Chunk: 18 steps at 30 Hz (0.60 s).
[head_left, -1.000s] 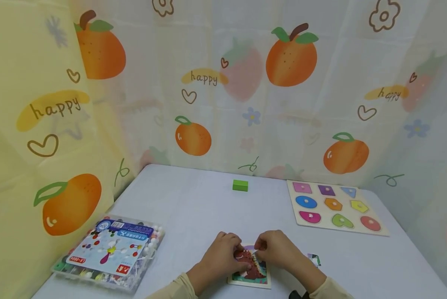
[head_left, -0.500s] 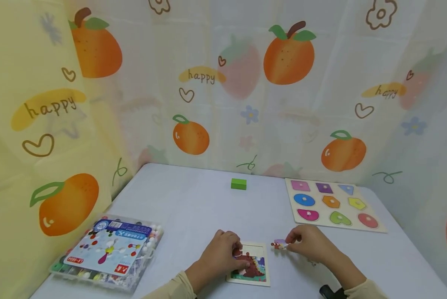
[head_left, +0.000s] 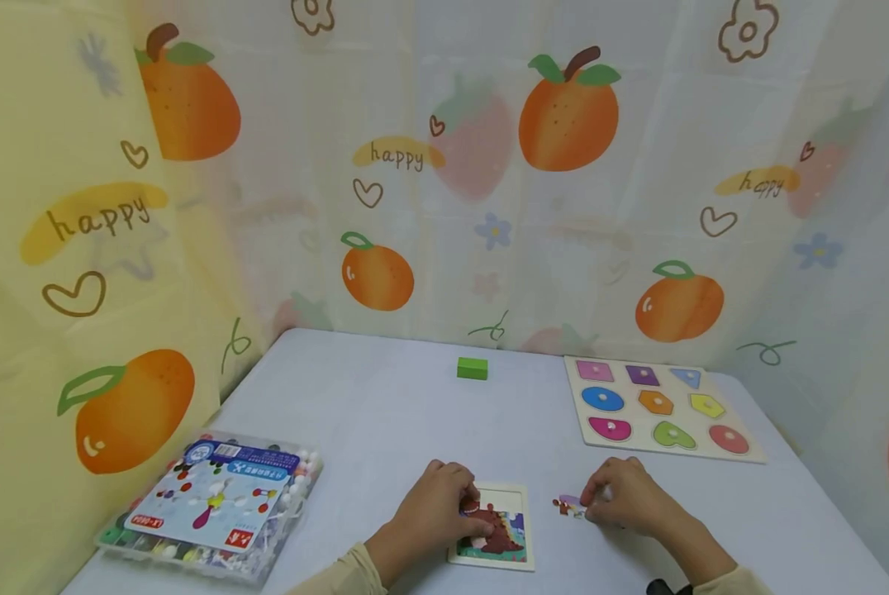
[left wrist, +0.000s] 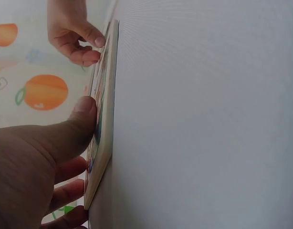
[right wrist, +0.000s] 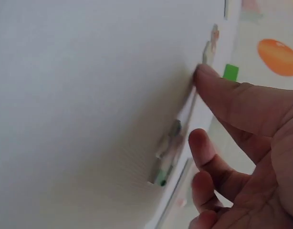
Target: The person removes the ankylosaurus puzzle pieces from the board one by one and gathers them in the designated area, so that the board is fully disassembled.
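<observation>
A framed dinosaur jigsaw puzzle [head_left: 492,566] lies on the table, with bare pale backing along its top. My left hand [head_left: 431,514] holds it at the left side, thumb on the picture and fingers at the edge, as the left wrist view also shows. To the right of the frame, my right hand [head_left: 630,498] pinches a small jigsaw piece [head_left: 568,506] with lilac and red-brown on it, low over the tabletop. Another jigsaw piece [right wrist: 165,157] lies below that hand in the right wrist view; the hand hides it in the head view.
A clear box of molecule-model parts [head_left: 210,504] stands at the left. Toward the back lie a green block [head_left: 472,368] and, further right, a shape-peg board [head_left: 623,446]. A printed fruit curtain [head_left: 288,248] surrounds the table. Something black [head_left: 660,587] shows by the right wrist.
My right hand has taken the lilac piece from the top of the puzzle, carried it right and lowered it toward the table. The left hand keeps its hold on the frame.
</observation>
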Tool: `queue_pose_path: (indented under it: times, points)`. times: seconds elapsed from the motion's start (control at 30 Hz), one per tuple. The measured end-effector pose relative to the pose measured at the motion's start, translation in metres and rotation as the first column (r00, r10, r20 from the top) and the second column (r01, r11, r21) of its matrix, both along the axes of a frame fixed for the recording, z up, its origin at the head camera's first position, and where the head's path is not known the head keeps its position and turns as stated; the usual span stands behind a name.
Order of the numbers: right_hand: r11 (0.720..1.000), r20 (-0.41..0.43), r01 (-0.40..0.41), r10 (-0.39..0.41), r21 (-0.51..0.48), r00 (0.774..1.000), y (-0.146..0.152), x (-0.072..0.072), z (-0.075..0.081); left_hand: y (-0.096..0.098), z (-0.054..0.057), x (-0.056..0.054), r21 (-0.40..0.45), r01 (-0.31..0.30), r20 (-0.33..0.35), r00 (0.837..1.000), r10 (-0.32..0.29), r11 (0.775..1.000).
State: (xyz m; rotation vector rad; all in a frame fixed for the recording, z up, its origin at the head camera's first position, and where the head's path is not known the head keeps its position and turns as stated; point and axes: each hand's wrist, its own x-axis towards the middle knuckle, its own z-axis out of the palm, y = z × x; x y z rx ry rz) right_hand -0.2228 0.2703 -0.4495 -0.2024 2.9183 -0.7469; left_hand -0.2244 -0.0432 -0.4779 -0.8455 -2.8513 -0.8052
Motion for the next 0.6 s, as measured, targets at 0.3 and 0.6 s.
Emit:
queue_pose_path:
  times: [0.3,0.6]
  points:
    - [0.987,-0.016,-0.152,0.151,-0.046,0.988,-0.055,-0.008,0.017,-0.006,0.004,0.006,-0.050,-0.052,0.003,0.999,0.052,0.997]
    - [0.926,-0.077,-0.374,0.377,0.052,0.923,-0.123,-0.013,0.009,-0.013,0.004,0.015,-0.060,-0.118,0.021,0.993,0.119,0.991]
